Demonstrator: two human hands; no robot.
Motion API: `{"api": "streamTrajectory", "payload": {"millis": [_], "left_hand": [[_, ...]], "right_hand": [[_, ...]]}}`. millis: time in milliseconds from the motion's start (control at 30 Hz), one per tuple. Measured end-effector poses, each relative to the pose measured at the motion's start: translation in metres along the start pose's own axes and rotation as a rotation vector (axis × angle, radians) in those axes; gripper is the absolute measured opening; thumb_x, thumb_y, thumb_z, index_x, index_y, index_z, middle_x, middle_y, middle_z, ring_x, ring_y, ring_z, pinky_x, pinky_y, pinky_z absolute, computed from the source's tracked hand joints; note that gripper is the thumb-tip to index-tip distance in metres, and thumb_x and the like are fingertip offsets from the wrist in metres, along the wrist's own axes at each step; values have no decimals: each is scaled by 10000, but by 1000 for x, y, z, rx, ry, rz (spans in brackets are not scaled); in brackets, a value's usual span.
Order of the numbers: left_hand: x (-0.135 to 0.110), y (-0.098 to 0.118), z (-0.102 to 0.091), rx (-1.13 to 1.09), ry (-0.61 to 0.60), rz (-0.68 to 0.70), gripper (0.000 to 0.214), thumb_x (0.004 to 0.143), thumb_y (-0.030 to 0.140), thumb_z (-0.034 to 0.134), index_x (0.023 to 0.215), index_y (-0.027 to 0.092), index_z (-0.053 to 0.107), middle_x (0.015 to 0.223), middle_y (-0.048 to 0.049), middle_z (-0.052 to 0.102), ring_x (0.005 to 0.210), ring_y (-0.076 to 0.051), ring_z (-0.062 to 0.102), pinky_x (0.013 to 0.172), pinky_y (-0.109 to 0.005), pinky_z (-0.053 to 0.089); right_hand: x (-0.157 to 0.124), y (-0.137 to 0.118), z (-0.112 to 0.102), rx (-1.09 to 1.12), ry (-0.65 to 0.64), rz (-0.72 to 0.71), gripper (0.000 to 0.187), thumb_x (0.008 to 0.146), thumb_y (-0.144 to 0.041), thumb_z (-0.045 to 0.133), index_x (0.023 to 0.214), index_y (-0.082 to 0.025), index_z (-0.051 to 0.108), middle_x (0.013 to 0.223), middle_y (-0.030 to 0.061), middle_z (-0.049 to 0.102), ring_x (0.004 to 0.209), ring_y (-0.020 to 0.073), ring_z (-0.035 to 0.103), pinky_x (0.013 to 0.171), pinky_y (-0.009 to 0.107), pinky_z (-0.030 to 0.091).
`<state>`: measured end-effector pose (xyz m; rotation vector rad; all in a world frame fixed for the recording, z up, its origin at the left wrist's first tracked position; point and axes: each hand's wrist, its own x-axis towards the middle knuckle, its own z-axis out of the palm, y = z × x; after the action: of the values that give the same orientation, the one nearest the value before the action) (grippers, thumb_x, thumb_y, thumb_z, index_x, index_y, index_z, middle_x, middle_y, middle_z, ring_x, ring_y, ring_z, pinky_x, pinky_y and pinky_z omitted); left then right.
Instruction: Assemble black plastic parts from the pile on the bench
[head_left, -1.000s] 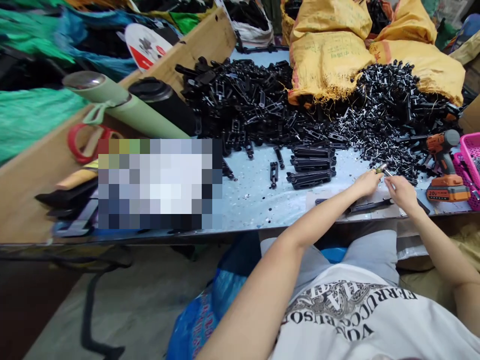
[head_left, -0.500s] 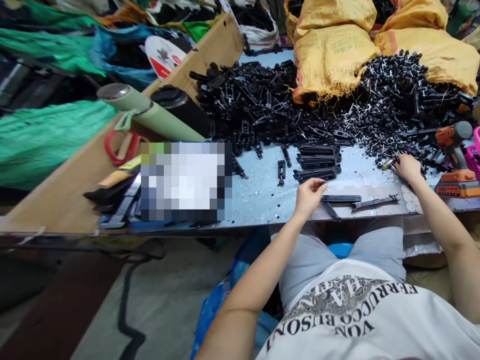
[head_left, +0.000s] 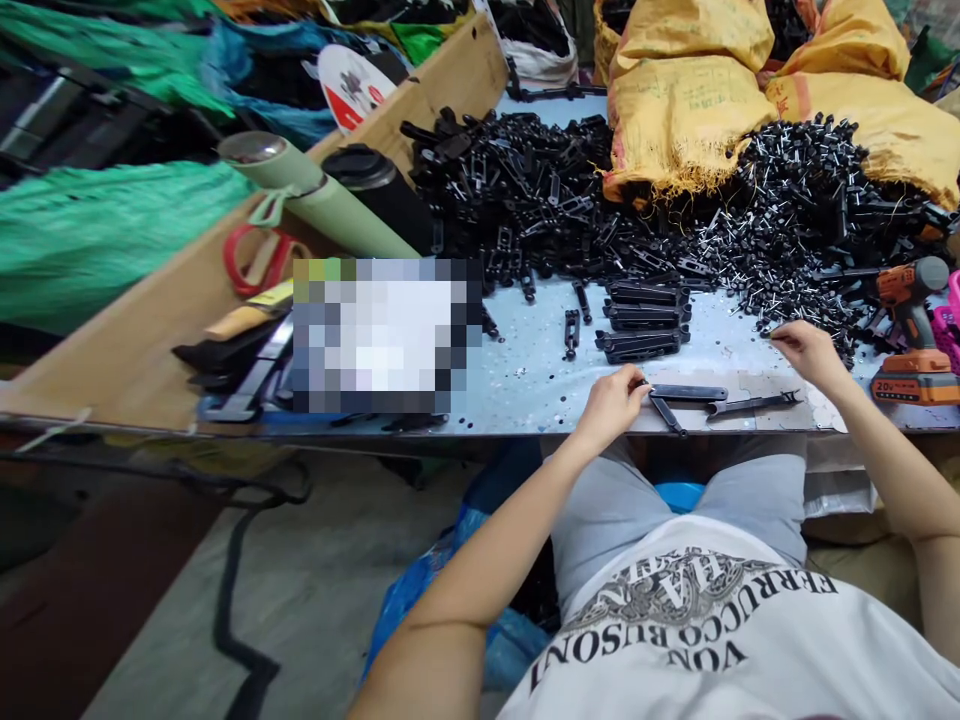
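My left hand (head_left: 611, 403) rests at the near edge of the blue table (head_left: 525, 380), its fingers pinched on the left end of a flat black bar (head_left: 686, 393). A second black bar (head_left: 752, 403) lies just right of it. My right hand (head_left: 806, 352) is closed at the foot of a heap of small black and silver parts (head_left: 795, 230), fingertips down among them; what it holds is hidden. Three stacked black bars (head_left: 643, 318) lie beyond my left hand.
A big pile of black plastic pieces (head_left: 517, 200) fills the table's middle back. Yellow sacks (head_left: 690, 95) sit behind. An orange cordless drill (head_left: 911, 330) stands at the right. A green tube (head_left: 319, 195), red scissors (head_left: 259, 260) and a wooden board (head_left: 150, 310) lie left.
My left hand left my right hand, swung left to the table's near edge and took the black bar's end. My right hand went to the parts heap. The view shifted slightly.
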<state>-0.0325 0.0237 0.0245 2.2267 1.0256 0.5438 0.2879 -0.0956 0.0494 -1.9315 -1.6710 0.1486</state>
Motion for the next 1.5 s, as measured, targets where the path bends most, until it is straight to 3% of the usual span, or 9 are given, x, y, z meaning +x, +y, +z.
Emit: {"api": "streamTrajectory", "payload": {"millis": [267, 467, 667, 800, 900, 1033, 1200, 1367, 1500], "left_hand": [[-7, 4, 19, 473, 44, 390, 220, 910, 154, 429, 992, 84, 622, 808, -130, 652, 800, -236, 622, 712, -362, 461], [-7, -13, 22, 602, 126, 588, 289, 941, 132, 334, 1080, 41, 572, 779, -125, 639, 748, -212, 609, 663, -354, 458], [-6, -30, 24, 585, 54, 678, 308, 938, 112, 302, 1113, 47, 547, 896, -156, 650, 833, -208, 618, 701, -357, 475], [-10, -36, 29, 595, 9, 643, 352, 909, 67, 288, 1146, 41, 548, 850, -143, 651, 803, -200, 619, 697, -346, 474], [-14, -29, 31, 589, 14, 543, 352, 912, 107, 316, 1168, 57, 554, 869, -155, 651, 860, -228, 614, 737, -382, 458], [-14, -6, 39, 541, 47, 558, 372, 928, 297, 410, 1226, 112, 533, 1168, -190, 585, 1165, -302, 495, 938, -482, 357], [7, 13, 55, 486, -226, 804, 412, 922, 319, 447, 1287, 129, 467, 1130, -171, 589, 1079, -241, 547, 913, -380, 381], [14, 14, 57, 445, -267, 812, 405, 912, 328, 470, 1270, 138, 480, 1034, -146, 602, 971, -220, 577, 822, -341, 409], [7, 14, 61, 505, -230, 712, 390, 923, 344, 440, 1229, 114, 517, 1060, -165, 598, 972, -232, 572, 808, -358, 409]], "right_hand": [[1, -64, 20, 55, -465, -49, 60, 803, -148, 617, 838, -153, 665, 793, 40, 664, 721, 164, 613, 684, 242, 446], [7, -87, 21, -281, -570, -212, 117, 844, -90, 546, 829, -139, 651, 854, 71, 649, 797, 190, 603, 695, 245, 406], [4, -104, 26, -482, -650, -298, 150, 872, -83, 500, 840, -138, 636, 837, 88, 648, 765, 194, 612, 648, 249, 389], [-9, -87, 35, -394, -587, -235, 102, 888, -158, 539, 910, -154, 639, 830, 72, 655, 767, 208, 626, 656, 263, 435], [-31, -59, 51, -140, -377, -278, 173, 928, -221, 499, 1013, -166, 639, 997, 89, 652, 903, 202, 620, 788, 299, 482], [-58, -23, 69, 119, -187, -377, 361, 937, -351, 505, 1263, -199, 534, 1217, 99, 570, 1109, 200, 529, 952, 366, 444], [-52, 0, 69, 84, -271, -499, 466, 927, -414, 517, 1332, -185, 477, 1115, 114, 582, 1001, 201, 546, 857, 340, 467], [-30, 6, 59, 12, -424, -681, 499, 935, -462, 479, 1325, -151, 485, 972, 112, 589, 868, 192, 556, 757, 295, 457], [-34, 0, 53, -207, -428, -593, 518, 936, -491, 465, 1323, -148, 476, 913, 103, 603, 829, 201, 566, 716, 294, 436]]}}
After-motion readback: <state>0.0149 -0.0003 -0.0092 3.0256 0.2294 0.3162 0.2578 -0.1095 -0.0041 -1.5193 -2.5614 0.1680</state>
